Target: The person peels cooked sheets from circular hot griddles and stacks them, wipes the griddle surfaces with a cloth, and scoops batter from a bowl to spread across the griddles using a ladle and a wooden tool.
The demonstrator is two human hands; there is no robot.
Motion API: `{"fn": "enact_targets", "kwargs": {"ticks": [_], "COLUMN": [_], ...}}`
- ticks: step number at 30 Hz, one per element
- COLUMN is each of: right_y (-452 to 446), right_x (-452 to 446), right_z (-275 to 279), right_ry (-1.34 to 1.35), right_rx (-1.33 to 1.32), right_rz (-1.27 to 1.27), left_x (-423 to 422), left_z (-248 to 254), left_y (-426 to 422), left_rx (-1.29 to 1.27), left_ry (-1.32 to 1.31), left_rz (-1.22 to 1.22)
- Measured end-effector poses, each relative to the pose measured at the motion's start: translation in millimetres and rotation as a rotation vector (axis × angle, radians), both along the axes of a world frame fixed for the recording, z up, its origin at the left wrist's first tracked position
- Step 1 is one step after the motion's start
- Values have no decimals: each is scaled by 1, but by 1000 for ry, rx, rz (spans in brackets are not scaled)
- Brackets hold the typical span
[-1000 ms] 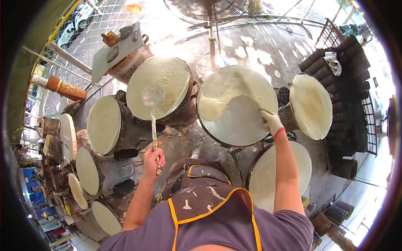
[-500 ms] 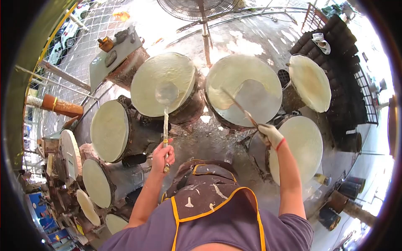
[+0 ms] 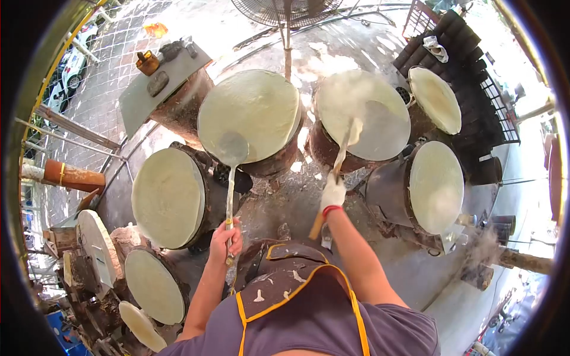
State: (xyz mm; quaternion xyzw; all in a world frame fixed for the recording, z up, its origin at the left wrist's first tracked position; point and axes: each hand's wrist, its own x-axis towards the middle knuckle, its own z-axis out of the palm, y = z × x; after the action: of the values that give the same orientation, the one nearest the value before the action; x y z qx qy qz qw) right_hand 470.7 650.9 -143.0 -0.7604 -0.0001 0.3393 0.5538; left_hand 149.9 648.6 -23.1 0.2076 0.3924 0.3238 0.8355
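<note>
Two hands, two tools and two round griddles side by side, as I follow them remotely through the single head camera. The left hand (image 3: 227, 240), bare, is closed around the lower part of one ladle's handle; the ladle (image 3: 232, 148) has a flat round head that lies over the near left edge of the left griddle (image 3: 295, 133). I cannot tell whether head and surface touch. One layer of pale batter (image 3: 255, 101) covers nearly all of that griddle. The right hand (image 3: 333, 191), in one white glove with one red band (image 3: 331, 209) at the wrist, grasps one wooden paddle (image 3: 343, 153), whose butt emerges below the fist. Its upper end carries one pale clump (image 3: 355, 131) and stands at the near edge of the right griddle (image 3: 386, 133). There I see one pale layer (image 3: 333, 108) across the far and left parts, a bare grey area toward the right edge, and steam (image 3: 359, 83) above. I count five further pale discs (image 3: 168, 199) around these: three at the left, two at the right. Beyond the left griddle stands one side table (image 3: 133, 110), with one brown pot (image 3: 147, 63) near its far left edge. I also count one fan (image 3: 288, 12) beyond both griddles and one white cloth (image 3: 435, 48) on dark stacked cylinders (image 3: 463, 95).
</note>
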Motion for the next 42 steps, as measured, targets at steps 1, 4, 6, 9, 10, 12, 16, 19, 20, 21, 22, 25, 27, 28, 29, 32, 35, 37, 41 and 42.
{"fn": "enact_targets", "kwargs": {"ticks": [1,4,6,9,10,12,16,19,20,21,22,25,27,28,29,32,35,37,41,42], "right_y": [4,33,26,7,4,6,-21,-45,-48,-48,-49,-94,-115,-124,-125,-136,-166,-152,-130,-139], "right_x": [-16,-30,-8,21,23,15,18,56,60,61,63,73,106,130,154,192,201,235,267,263], "right_z": [-22,-12,-3,-16,-15,-15,-14,-28,-24,-13,0,-19,1,-4,-3,-12,3,-2,25,29], "right_ry": [-81,-289,-285,2,84,17,-130,-242,-108,28,161,-20,96,170,32,-212,-363,-456,-393,-362], "right_rx": [-162,-111,-109,-29,-32,36,-133,-179,-87,8,107,-37,-27,41,-18,-65,-197,-187,-74,-39], "right_rz": [10,174,282,-18,-139,-210,145,43,49,52,57,441,330,225,285,428,722,625,585,616], "left_x": [-7,-15,-17,-16,-15,-10,7,26,30,37,47,80,103,117,132,173,208,227,252,256], "left_z": [-3,-10,-10,-10,-12,-12,-7,-8,-8,-7,-5,-3,-3,1,7,13,19,19,29,29], "left_y": [-1,-1,-1,-2,-4,-7,-17,-25,-33,-39,-44,-60,-70,-75,-82,-94,-106,-112,-118,-116], "left_rx": [-23,-68,-82,-82,-77,-78,-84,-32,-17,-24,-27,-51,-75,-80,-87,-93,-88,-41,-18,-14], "left_ry": [-19,-34,-34,-64,-78,-87,-81,-112,-112,-114,-118,-152,-202,-202,-201,-255,-281,-267,-199,-198], "left_rz": [8,3,-10,-25,-32,-44,-67,-90,-100,-95,-89,-69,-56,-55,-55,-77,-85,-123,-112,-111]}}
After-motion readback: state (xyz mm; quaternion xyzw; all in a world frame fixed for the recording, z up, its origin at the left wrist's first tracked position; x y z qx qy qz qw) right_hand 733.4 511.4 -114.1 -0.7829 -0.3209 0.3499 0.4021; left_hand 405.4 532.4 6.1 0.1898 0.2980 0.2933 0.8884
